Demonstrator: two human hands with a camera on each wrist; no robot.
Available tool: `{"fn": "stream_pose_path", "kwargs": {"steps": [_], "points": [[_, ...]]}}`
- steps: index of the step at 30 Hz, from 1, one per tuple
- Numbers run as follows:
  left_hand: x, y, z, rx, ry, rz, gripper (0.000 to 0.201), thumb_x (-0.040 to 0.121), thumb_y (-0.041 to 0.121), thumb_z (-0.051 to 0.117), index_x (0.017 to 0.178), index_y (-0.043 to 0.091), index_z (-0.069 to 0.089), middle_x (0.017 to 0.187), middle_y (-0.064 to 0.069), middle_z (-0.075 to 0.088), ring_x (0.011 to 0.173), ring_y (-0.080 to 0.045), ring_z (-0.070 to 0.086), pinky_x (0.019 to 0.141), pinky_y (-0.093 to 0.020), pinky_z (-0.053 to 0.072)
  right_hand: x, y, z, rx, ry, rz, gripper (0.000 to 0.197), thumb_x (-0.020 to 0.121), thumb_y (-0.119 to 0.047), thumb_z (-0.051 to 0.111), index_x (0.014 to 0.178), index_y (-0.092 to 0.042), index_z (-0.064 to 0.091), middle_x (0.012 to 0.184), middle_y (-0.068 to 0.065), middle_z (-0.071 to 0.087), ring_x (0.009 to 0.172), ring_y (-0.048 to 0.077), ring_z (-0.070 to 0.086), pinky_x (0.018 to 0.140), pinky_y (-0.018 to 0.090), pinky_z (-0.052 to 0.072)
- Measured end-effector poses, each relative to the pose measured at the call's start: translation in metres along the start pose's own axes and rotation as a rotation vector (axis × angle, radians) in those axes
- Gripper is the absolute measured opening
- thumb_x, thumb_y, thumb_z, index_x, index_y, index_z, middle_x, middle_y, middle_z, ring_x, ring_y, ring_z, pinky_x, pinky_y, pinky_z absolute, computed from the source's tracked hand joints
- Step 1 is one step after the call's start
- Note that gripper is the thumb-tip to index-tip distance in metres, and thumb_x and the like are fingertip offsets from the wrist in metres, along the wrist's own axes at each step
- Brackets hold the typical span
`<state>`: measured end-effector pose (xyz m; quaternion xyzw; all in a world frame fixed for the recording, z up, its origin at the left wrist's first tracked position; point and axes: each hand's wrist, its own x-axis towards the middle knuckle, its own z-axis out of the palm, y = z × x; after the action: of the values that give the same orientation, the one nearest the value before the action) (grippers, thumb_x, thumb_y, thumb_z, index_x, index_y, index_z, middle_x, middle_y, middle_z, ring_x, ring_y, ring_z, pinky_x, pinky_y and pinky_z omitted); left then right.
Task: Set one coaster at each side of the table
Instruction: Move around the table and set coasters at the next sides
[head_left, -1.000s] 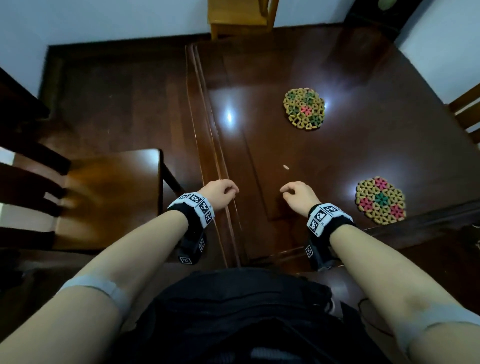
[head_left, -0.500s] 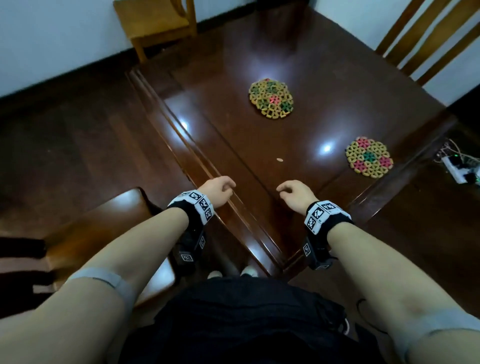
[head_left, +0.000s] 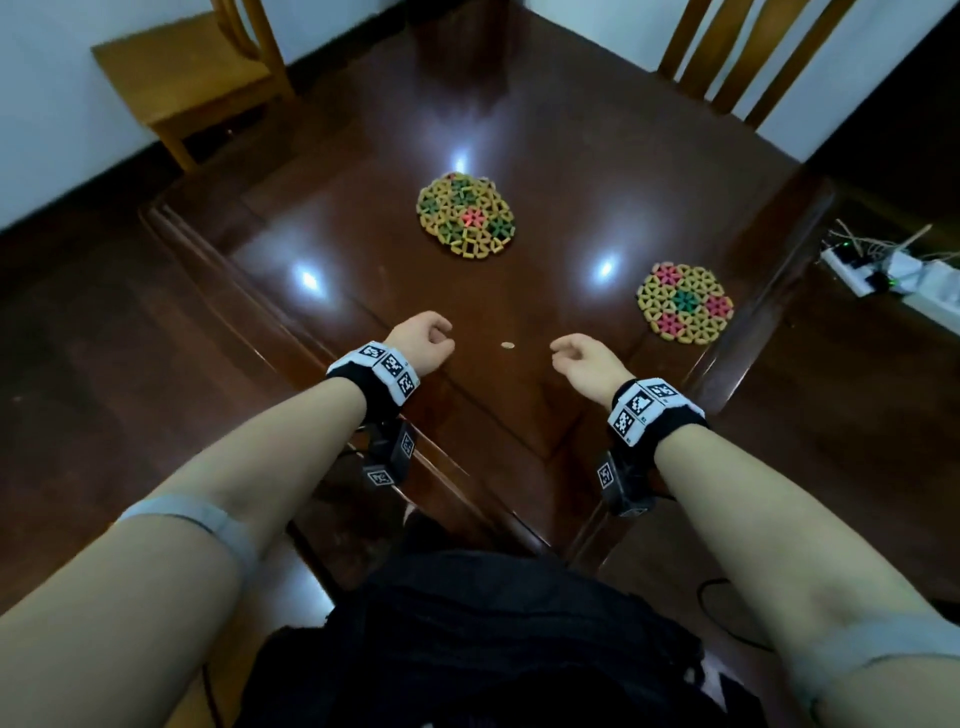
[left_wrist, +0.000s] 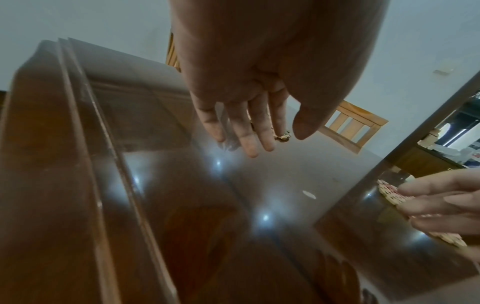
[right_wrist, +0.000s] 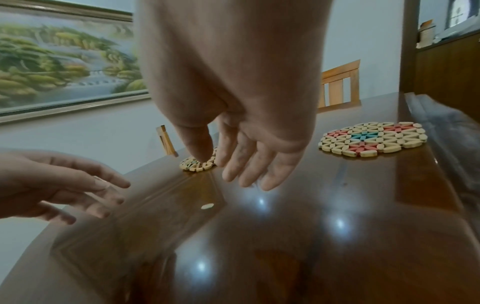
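Two round woven coasters lie on the dark glossy wooden table (head_left: 545, 130). The one with green and red cells (head_left: 466, 215) sits near the table's middle. The other, with pink and teal cells (head_left: 684, 303) (right_wrist: 373, 139), lies close to the right edge. My left hand (head_left: 423, 340) (left_wrist: 249, 127) hovers over the near corner, fingers relaxed and holding nothing. My right hand (head_left: 584, 358) (right_wrist: 244, 164) hovers beside it, also empty, left of the pink coaster. The middle coaster (right_wrist: 198, 163) is partly hidden behind my right fingers in the right wrist view.
A small pale speck (head_left: 507, 345) lies on the table between my hands. Light wooden chairs stand at the far left (head_left: 208, 78) and far right (head_left: 753, 57). A power strip with cables (head_left: 883, 270) lies on the floor to the right.
My view has swung round the table's corner, so the table now appears diagonal. Both hands have moved forward over the tabletop and stay empty. The coasters have not moved.
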<state>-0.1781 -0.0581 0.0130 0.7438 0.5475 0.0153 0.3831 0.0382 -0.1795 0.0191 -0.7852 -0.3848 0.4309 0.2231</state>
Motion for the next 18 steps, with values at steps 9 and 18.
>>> {"fn": "stream_pose_path", "kwargs": {"steps": [9, 18], "points": [[0.154, 0.014, -0.052, -0.055, 0.022, -0.063, 0.064, 0.082, 0.034, 0.069, 0.136, 0.011, 0.045, 0.136, -0.010, 0.052, 0.121, -0.026, 0.054, 0.099, -0.036, 0.046, 0.086, -0.050, 0.019, 0.247, 0.087, 0.223, 0.035, 0.089, -0.014, 0.050, 0.125, -0.016, 0.053, 0.114, 0.012, 0.066, 0.105, 0.029, 0.064, 0.086, 0.030, 0.049], [0.242, 0.018, -0.066, 0.321, 0.052, 0.023, 0.079, 0.074, 0.058, 0.068, 0.134, 0.014, 0.043, 0.139, -0.013, 0.041, 0.128, -0.033, 0.039, 0.105, -0.044, 0.032, 0.181, -0.126, 0.046, 0.160, 0.205, 0.248, 0.053, 0.094, -0.018, 0.048, 0.145, -0.014, 0.032, 0.143, 0.007, 0.047, 0.128, 0.024, 0.048, 0.107, 0.034, 0.039]]}}
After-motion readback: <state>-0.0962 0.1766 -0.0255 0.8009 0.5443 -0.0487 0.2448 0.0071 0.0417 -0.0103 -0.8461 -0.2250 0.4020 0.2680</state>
